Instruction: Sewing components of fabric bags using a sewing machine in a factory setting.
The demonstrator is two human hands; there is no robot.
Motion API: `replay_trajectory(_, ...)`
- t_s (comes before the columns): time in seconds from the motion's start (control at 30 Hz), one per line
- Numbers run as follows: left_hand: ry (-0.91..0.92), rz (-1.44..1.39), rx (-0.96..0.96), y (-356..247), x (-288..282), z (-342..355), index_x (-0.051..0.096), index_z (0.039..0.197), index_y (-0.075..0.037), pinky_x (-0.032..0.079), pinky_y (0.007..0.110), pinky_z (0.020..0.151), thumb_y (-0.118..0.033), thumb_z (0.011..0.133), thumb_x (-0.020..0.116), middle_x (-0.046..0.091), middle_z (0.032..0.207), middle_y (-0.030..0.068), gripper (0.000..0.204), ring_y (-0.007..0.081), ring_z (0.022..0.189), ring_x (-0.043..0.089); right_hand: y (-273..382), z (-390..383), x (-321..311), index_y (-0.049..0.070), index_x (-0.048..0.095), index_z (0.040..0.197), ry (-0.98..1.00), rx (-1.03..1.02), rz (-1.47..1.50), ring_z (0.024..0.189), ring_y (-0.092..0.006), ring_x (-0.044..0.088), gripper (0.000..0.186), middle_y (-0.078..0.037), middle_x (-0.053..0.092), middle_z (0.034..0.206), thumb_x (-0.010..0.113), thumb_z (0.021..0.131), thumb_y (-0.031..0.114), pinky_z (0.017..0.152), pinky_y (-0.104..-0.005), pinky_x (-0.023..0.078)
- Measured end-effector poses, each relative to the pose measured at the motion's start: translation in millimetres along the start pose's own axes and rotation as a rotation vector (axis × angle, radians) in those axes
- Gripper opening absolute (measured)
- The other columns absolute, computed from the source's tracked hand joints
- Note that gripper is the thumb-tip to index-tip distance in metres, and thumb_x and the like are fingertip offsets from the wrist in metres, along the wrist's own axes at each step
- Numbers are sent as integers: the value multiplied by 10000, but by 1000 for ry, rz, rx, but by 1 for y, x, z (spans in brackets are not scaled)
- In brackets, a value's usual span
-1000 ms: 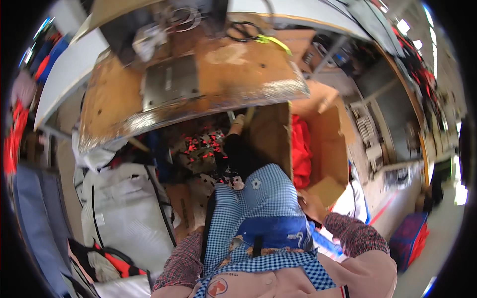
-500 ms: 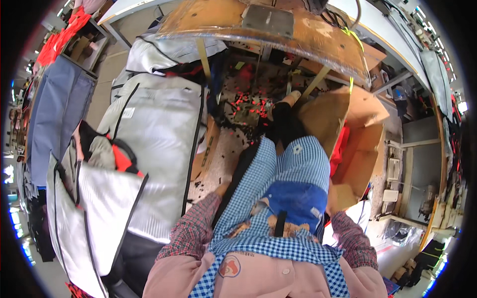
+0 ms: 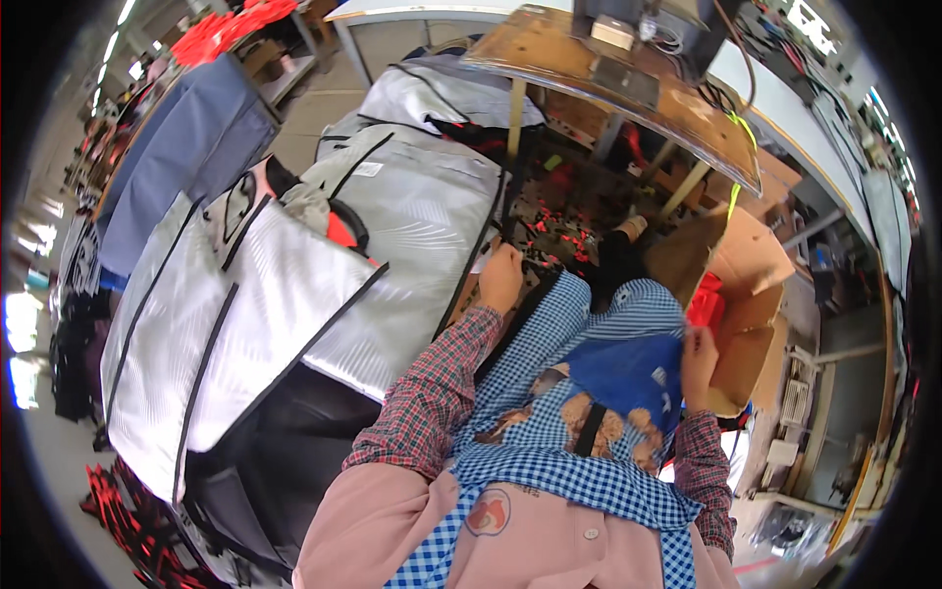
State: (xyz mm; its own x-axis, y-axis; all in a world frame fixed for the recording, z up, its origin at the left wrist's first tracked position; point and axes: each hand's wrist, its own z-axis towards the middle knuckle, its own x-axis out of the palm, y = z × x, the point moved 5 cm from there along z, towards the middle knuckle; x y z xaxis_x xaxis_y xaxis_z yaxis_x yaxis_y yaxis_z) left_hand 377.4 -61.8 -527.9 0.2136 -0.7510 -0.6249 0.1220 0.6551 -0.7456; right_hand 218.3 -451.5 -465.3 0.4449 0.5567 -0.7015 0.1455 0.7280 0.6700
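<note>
Beside the black-bound edge of a large silver fabric piece [image 3: 432, 201], my left hand [image 3: 501, 280] is raised with its fingers curled closed. What lies between those fingers is too small to make out. My right hand [image 3: 698, 363] is at the near left side of an open cardboard box [image 3: 751, 339], close to red material [image 3: 705, 302] inside it. Its fingers are blurred, so their grip cannot be told. A blue checked apron [image 3: 535, 334] with a blue panel covers my lap between the two arms.
More silver pieces with black edging [image 3: 265, 324] are heaped at the left, over black material [image 3: 285, 442]. A wooden-topped table [image 3: 549, 49] stands ahead, with red and black scraps [image 3: 559, 236] on the floor beneath. Grey-blue fabric [image 3: 182, 157] hangs at the far left.
The view has swung left, shifting the scene rightward. My left hand has risen from low beside my leg to the silver piece's edge. The right hand has come up along the box.
</note>
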Motion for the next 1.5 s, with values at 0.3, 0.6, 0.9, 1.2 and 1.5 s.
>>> replay_trajectory(0.3, -112, -221, 142, -75, -189, -8, 635, 959, -5, 506, 412, 711, -126, 843, 651, 663, 856, 177, 169, 346, 800, 649, 54, 66, 62, 13, 608, 1008, 386, -144, -53, 829, -254, 641, 186, -161, 659, 902, 608, 922, 178, 766, -329, 500)
replay_trajectory(0.6, -404, 1194, -374, -26, -449, -93, 373, 1450, -126, 197, 600, 1118, -193, 750, 763, 332, 1499, 158, 804, 387, 1427, 219, 309, 8, -52, 22, 616, 1091, 178, -1009, 561, 1020, -286, 612, 272, -127, 626, 1152, 539, 940, 234, 927, -422, 464)
replay_trajectory(0.9, -517, 1345, -257, 25, -490, -117, 449, 1385, -138, 382, 494, 983, -162, 808, 700, 563, 1254, 129, 630, 304, 1172, 524, 413, -39, -140, 189, 496, 1026, 145, -1489, 1685, 946, -95, 484, 225, 108, 478, 980, 480, 966, 406, 794, -380, 396)
replay_trajectory(1.2, -1129, 1292, -100, -88, -594, -151, 613, 1228, -125, 515, 433, 699, -179, 878, 627, 701, 953, 135, 354, 330, 797, 674, 423, -36, -135, 216, 511, 922, 97, -1700, 1865, 931, -87, 486, 148, 92, 450, 891, 473, 952, 355, 795, -352, 393)
replay_trajectory(1.5, -990, 1199, -223, -180, -474, -197, 659, 1175, -92, 509, 340, 791, 45, 719, 628, 695, 1051, 102, 477, 270, 933, 678, 444, 4, 4, -37, 466, 1267, 546, -839, 1214, 1165, -294, 536, 431, -170, 520, 1278, 421, 990, 290, 951, -394, 451)
